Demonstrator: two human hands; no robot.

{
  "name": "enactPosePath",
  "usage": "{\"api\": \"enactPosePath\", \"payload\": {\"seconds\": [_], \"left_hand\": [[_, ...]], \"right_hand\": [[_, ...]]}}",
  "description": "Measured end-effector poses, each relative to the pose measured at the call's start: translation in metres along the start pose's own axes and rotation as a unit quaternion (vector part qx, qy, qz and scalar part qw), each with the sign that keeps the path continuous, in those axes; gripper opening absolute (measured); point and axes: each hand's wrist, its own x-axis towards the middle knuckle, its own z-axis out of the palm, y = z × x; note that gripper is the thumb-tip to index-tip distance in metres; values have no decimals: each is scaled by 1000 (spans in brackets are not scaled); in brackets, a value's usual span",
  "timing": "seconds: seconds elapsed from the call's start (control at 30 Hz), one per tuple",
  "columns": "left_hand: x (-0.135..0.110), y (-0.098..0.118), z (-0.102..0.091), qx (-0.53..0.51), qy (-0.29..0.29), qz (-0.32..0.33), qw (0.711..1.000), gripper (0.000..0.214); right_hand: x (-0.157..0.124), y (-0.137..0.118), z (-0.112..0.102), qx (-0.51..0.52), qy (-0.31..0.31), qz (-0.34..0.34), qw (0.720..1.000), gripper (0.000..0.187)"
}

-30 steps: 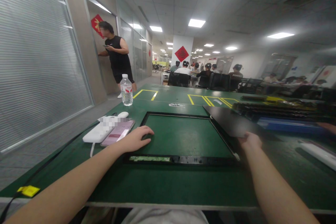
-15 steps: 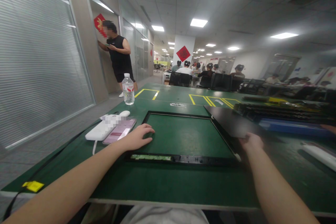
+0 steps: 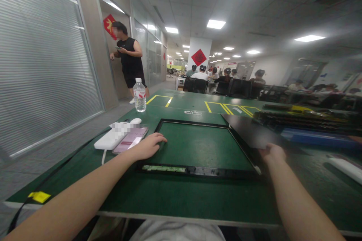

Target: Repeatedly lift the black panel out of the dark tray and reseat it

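Observation:
A black rectangular frame point(image 3: 195, 171) lies on the green table in front of me, with a strip of green circuit board point(image 3: 163, 168) along its near side. My left hand point(image 3: 151, 146) rests over the frame's left side, fingers stretched out and holding nothing. On the right, my right hand point(image 3: 273, 153) has its fingers closed on the edge of a thin dark flat panel point(image 3: 249, 131). The panel is tilted and stands at the frame's right side, partly blurred. Whether it touches the frame, I cannot tell.
Left of the frame lie a phone point(image 3: 130, 140) and a white power bank point(image 3: 109, 139) with a cable. A water bottle point(image 3: 140, 96) stands behind them. On the right are a blue bar-like object point(image 3: 319, 138) and stacked dark strips point(image 3: 305, 118). A person point(image 3: 129, 58) stands by a door.
My view has shifted slightly. Both hands, the frame and the panel keep nearly the same places. The person by the door has drawn one hand back from it.

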Motion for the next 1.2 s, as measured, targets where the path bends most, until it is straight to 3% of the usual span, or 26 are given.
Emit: {"api": "enactPosePath", "payload": {"seconds": [0.2,0.53,0.73,0.93,1.1,1.2], "left_hand": [[1,-2,0,0,-3,-8,1000,59],[0,0,-1,-6,-16,1,1000,63],[-1,5,-3,-15,-11,-2,1000,60],[0,4,-1,-12,-11,-3,1000,61],[-1,3,-1,-5,-10,1,1000,62],[-1,6,-3,10,-19,-5,1000,61]], "right_hand": [[-1,-1,0,-22,-13,4,1000,27],[-16,-6,3,-32,2,15,999,19],[-8,-1,3,-11,-49,-9,999,15],[-6,2,6,18,-100,10,995,16],[-11,1,10,84,-175,34,980,19],[-12,0,11,117,-188,21,975,19]]}}
